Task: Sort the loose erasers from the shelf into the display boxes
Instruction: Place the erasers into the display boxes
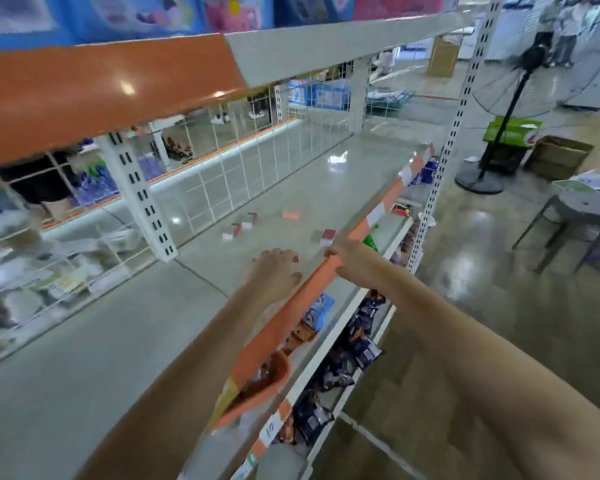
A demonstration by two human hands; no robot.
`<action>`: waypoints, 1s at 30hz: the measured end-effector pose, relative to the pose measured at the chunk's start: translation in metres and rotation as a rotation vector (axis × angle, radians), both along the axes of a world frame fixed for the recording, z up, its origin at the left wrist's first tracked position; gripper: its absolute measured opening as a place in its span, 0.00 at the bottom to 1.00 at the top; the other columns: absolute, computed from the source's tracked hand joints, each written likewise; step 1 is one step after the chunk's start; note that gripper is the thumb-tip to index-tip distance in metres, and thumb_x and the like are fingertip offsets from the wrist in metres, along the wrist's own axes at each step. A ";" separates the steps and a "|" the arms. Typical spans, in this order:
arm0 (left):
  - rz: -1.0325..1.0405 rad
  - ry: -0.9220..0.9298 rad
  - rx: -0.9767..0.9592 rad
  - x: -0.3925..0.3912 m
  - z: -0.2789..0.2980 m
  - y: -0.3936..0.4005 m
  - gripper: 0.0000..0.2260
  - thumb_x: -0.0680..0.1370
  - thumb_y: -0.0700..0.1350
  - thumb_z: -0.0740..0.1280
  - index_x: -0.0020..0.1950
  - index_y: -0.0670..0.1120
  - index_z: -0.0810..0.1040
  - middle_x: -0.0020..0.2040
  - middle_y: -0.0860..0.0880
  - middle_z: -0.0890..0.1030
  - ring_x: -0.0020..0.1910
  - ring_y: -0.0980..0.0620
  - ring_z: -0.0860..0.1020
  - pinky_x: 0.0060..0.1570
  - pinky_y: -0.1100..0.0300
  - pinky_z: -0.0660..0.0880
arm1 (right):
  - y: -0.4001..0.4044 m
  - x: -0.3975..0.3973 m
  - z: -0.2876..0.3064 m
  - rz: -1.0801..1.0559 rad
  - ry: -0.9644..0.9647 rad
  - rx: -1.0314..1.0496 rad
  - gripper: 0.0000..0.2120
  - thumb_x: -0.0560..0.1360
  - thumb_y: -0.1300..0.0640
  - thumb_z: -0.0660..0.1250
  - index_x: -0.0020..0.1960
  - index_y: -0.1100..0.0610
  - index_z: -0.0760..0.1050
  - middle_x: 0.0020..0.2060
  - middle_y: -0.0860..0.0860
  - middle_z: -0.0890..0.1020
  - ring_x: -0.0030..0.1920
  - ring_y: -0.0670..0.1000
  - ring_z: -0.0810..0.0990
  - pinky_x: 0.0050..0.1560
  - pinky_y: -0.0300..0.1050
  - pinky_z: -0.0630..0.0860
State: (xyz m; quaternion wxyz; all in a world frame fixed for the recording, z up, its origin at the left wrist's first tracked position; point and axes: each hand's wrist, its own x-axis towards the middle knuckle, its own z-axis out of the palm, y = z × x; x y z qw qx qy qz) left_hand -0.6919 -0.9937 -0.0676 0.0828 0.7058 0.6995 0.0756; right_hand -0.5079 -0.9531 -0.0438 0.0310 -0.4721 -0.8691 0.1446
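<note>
— What is seen, largest first?

— A grey shelf (291,188) with an orange front edge (312,282) is seen running away to the upper right, backed by a white wire grid (229,188). Above it another shelf with an orange and grey face (118,84) is seen. Below, lower shelves packed with dark snack packets (357,344) are visible. To the right, a standing fan (499,109) and a cardboard box (558,155) are seen on the glossy floor.

— And the hands?

— The left hand (276,271) is laid on the shelf just behind the orange edge, fingers loosely bent, with nothing held. The right hand (352,259) is wrapped over the orange edge itself, fingers curled round it.

— Where are the erasers?

— They are scattered loose on the shelf beyond the hands. One red-and-white eraser (327,237) is lying just beside the right hand's fingertips, near the front edge. Two more red-and-white erasers (241,226) are lying further back toward the grid, close to each other. An orange eraser (291,214) is lying flat between those and the front edge, well apart from the hands. The picture is blurred, so finer detail cannot be told.
</note>
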 end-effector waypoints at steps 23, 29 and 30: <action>0.472 -0.118 0.286 -0.042 -0.008 0.115 0.15 0.74 0.46 0.70 0.60 0.47 0.78 0.59 0.48 0.78 0.60 0.46 0.73 0.59 0.53 0.68 | 0.193 -0.044 -0.014 0.534 0.404 -0.206 0.13 0.73 0.61 0.69 0.58 0.57 0.76 0.52 0.52 0.78 0.51 0.49 0.78 0.52 0.33 0.72; 0.767 -0.015 0.432 -0.045 0.009 -0.048 0.14 0.73 0.44 0.72 0.57 0.46 0.79 0.54 0.48 0.80 0.56 0.46 0.75 0.53 0.53 0.73 | 0.099 -0.108 -0.003 0.851 0.542 -0.289 0.12 0.74 0.61 0.68 0.57 0.58 0.78 0.46 0.48 0.79 0.44 0.43 0.78 0.46 0.26 0.70; 0.816 0.008 0.443 -0.045 0.011 -0.080 0.14 0.72 0.45 0.72 0.57 0.46 0.79 0.53 0.48 0.80 0.54 0.45 0.76 0.52 0.52 0.74 | 0.075 -0.120 -0.001 0.904 0.540 -0.317 0.11 0.75 0.60 0.67 0.57 0.59 0.79 0.44 0.47 0.79 0.42 0.42 0.77 0.44 0.26 0.70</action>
